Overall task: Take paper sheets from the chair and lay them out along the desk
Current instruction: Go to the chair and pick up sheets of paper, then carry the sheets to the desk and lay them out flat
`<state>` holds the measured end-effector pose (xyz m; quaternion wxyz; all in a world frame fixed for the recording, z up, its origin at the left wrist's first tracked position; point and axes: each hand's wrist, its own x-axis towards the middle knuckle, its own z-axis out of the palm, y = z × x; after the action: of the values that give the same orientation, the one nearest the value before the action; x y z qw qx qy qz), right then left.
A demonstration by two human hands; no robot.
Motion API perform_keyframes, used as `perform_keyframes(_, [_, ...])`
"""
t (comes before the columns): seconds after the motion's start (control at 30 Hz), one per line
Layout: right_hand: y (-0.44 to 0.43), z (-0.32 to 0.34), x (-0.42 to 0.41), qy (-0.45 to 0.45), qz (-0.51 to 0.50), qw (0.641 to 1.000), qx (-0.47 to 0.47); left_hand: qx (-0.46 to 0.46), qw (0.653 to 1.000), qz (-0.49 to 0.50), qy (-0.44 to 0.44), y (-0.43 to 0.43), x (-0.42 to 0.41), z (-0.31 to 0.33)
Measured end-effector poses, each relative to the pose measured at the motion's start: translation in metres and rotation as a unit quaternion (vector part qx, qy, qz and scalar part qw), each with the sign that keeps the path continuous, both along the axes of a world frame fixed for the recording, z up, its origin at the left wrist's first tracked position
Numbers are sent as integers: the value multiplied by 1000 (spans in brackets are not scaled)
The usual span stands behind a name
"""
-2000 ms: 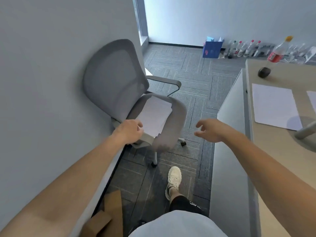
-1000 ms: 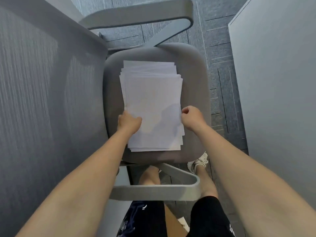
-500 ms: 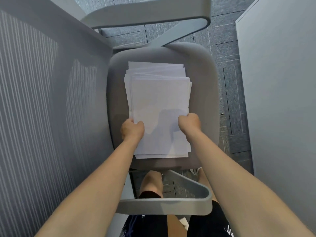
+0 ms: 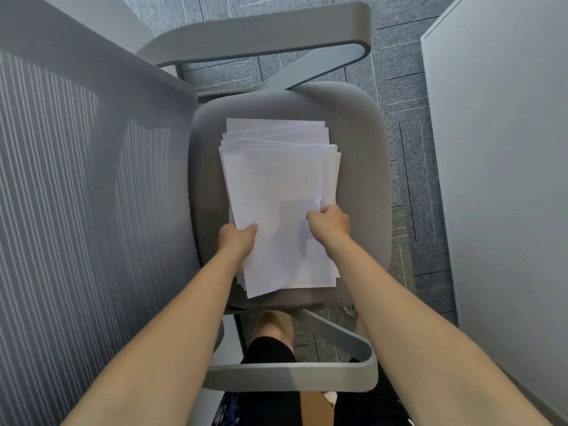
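— How do the hands stand?
— The left grip (image 4: pixel 237 241) is curled round the near left edge of the top sheets (image 4: pixel 273 186), thumb on top. The right grip (image 4: pixel 330 225) pinches their right edge, fingers curled.
— And the paper?
— Those top sheets lie skewed over the paper stack (image 4: pixel 276 130), which rests mid chair seat (image 4: pixel 359 179). Whether they are lifted clear, I cannot tell.
— Around that?
— Mesh backrest (image 4: pixel 76 179) left, far armrest (image 4: pixel 261 38), near armrest (image 4: pixel 292 376), grey carpet (image 4: pixel 405 118), and a pale panel (image 4: pixel 507 149) right.
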<state>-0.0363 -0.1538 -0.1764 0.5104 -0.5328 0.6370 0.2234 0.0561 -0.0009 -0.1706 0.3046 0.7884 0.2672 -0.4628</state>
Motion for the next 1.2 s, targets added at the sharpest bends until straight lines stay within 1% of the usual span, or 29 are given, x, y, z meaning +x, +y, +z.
perform_keyframes(0.07, [-5,1,-6,18,7,1000,3,-18,1000,-13,16,3,-2,2])
perform_keyframes(0.17, [-13,7,-19,38,29,999,-17,-41,999,-14,-4,4,-4,11])
perform_keyframes(0.23, [-20,18,-30,29,31,999,-17,-61,998,-11,-6,4,-4,25])
perform_keyframes(0.33, [-30,34,-41,-14,20,1000,4,-77,997,-24,-13,2,-1,48])
perform_keyframes(0.4, [-33,42,-43,-47,4,999,28,-91,995,-27,-21,1,2,55])
perform_keyframes(0.53, [-34,58,-41,-88,-86,982,141,-128,991,-18,-29,4,0,69])
perform_keyframes(0.6, [-38,78,-42,-108,-86,976,167,-146,988,-14,-39,6,-1,87])
perform_keyframes(0.63, [-41,92,-42,-121,-74,976,164,-156,987,-14,-45,6,-2,99])
perform_keyframes(0.7, [-49,127,-44,-155,-36,978,137,-182,982,-15,-47,6,-3,128])
perform_keyframes(0.8, [-62,200,-50,-209,19,976,51,-222,974,-9,-51,-5,-4,186])
perform_keyframes(0.87, [-71,254,-59,-245,7,969,22,-263,964,-1,-40,-19,-3,230])
perform_keyframes(0.93, [-85,308,-73,-284,-52,957,20,-320,947,-10,-24,-38,-1,273])
perform_keyframes(1.03, [-103,373,-112,-324,-112,939,17,-372,924,-82,-24,-71,-13,332])
perform_keyframes(1.13, [-112,419,-161,-299,-100,947,-67,-413,890,-186,-53,-108,-44,381])
perform_keyframes(1.2, [-114,449,-200,-300,-102,941,-123,-435,863,-243,-81,-132,-75,408])
